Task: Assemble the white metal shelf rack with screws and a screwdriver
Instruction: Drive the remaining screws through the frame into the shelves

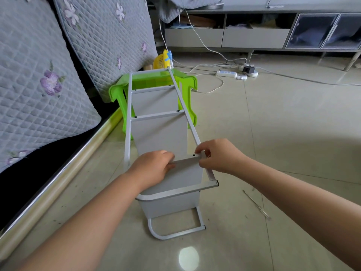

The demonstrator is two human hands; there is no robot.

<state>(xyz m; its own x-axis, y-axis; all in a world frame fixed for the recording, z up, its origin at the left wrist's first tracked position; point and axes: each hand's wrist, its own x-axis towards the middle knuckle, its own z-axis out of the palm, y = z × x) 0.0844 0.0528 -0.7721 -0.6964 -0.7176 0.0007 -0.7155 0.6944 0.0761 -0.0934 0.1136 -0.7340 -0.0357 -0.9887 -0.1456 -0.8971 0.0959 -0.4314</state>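
The white metal shelf rack [158, 137] lies tilted on the floor, its far end resting on a green plastic stool [187, 80]. Two shelf boards sit fixed between the side rails with dark screws. My left hand [154, 169] holds the left end of a third shelf board [185, 161] near the rack's lower part. My right hand [218, 155] pinches the right side rail where that board meets it, beside a dark screw hole [193, 155]. A thin screwdriver [256, 204] lies on the floor to the right of the rack.
A quilted grey sofa [39, 85] with a metal base edge runs along the left. A grey TV cabinet [254, 36] stands at the back. A power strip [226, 73] and white cables lie on the tiled floor behind the stool. A yellow bag [163, 60] stands beyond the stool.
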